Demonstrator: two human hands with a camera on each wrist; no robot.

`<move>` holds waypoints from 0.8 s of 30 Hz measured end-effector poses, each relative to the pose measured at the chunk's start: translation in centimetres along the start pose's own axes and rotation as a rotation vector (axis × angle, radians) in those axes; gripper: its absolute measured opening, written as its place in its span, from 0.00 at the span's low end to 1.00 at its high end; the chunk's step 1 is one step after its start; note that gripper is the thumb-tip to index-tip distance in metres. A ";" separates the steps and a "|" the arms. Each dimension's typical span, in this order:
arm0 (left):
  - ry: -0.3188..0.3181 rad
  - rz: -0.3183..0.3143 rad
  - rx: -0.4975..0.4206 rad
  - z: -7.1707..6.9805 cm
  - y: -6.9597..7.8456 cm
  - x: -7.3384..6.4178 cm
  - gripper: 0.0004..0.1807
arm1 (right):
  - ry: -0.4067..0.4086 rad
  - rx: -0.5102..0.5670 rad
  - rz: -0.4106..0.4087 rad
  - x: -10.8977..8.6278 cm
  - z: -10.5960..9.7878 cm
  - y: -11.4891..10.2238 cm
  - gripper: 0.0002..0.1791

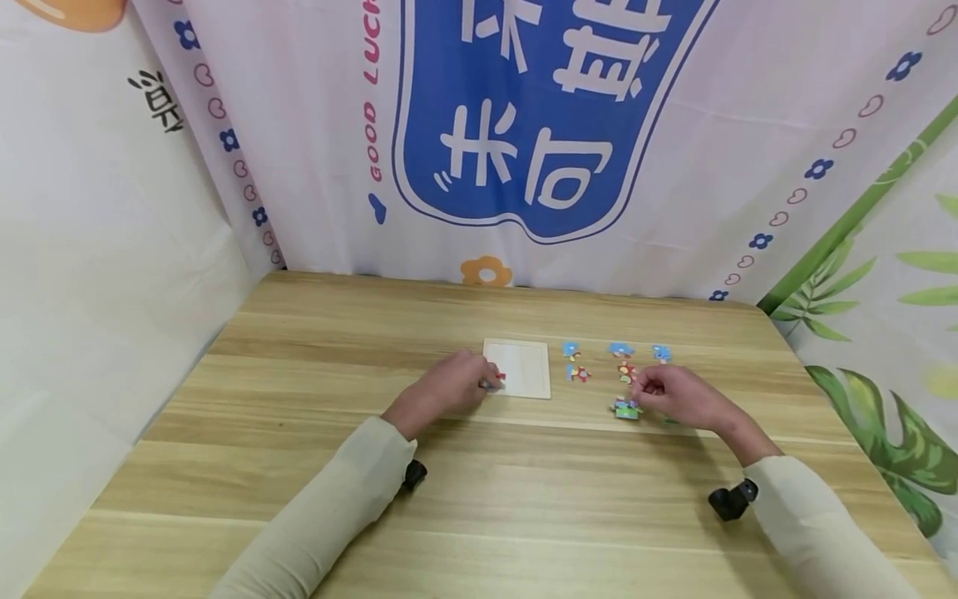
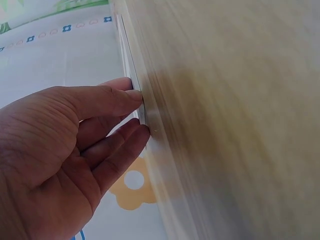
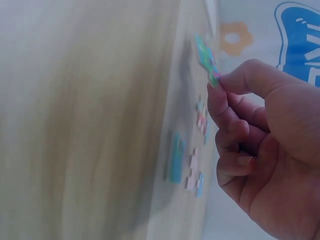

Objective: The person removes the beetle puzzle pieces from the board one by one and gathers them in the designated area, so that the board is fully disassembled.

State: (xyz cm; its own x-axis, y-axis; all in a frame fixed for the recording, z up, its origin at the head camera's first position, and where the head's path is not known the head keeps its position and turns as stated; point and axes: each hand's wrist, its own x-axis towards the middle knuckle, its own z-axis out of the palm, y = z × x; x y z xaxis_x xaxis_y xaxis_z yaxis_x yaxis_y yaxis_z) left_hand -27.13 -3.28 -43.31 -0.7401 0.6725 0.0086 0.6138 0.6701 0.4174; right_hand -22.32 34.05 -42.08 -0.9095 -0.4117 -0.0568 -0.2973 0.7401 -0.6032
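Observation:
My left hand (image 1: 456, 384) is at the near left corner of a pale square puzzle tray (image 1: 533, 370). Its fingertips and thumb hold a small red and blue puzzle piece (image 1: 501, 376), mostly covered by the fingers. In the left wrist view, the thumb and fingers (image 2: 142, 131) meet the tray's edge, which is seen side-on. To the right, my right hand (image 1: 684, 398) pinches a green puzzle piece with purple bits (image 1: 626, 410) between thumb and forefinger. That green piece (image 3: 202, 52) stands off the tabletop in the right wrist view, its other fingers curled.
Right of the tray lie several loose pieces, among them blue ones (image 1: 571, 349) (image 1: 620, 349) (image 1: 662, 353) and red-patterned ones (image 1: 579, 373) (image 1: 626, 373). A teal-edged piece (image 3: 177, 158) lies below the right hand. The wooden table (image 1: 479, 507) ends against a printed curtain (image 1: 322, 166).

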 end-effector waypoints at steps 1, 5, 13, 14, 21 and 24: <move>0.000 -0.002 0.000 0.0 0.0 0.0 0.14 | -0.002 0.000 0.000 0.0 0.0 0.2 0.03; -0.005 -0.003 0.013 0.1 0.0 0.0 0.14 | -0.005 -0.009 -0.001 0.1 -0.1 0.9 0.04; 0.000 -0.006 0.001 0.2 -0.2 0.1 0.14 | 0.009 -0.049 0.009 0.3 0.0 1.6 0.04; 0.000 -0.007 0.000 0.2 -0.2 0.0 0.14 | 0.009 -0.050 0.004 0.4 0.1 1.6 0.04; -0.006 -0.019 -0.010 0.2 -0.2 0.0 0.13 | 0.016 -0.067 -0.016 0.7 0.3 1.7 0.05; 0.005 -0.004 -0.007 0.1 -0.2 0.0 0.13 | 0.011 -0.068 -0.010 0.7 0.3 1.7 0.05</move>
State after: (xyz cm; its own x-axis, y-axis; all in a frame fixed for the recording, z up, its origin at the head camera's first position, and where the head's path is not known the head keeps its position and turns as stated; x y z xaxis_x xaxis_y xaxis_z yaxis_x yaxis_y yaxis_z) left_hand -27.21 -3.43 -43.48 -0.7437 0.6685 0.0112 0.6091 0.6705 0.4237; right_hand -23.41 34.82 -43.34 -0.9093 -0.4140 -0.0419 -0.3255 0.7704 -0.5482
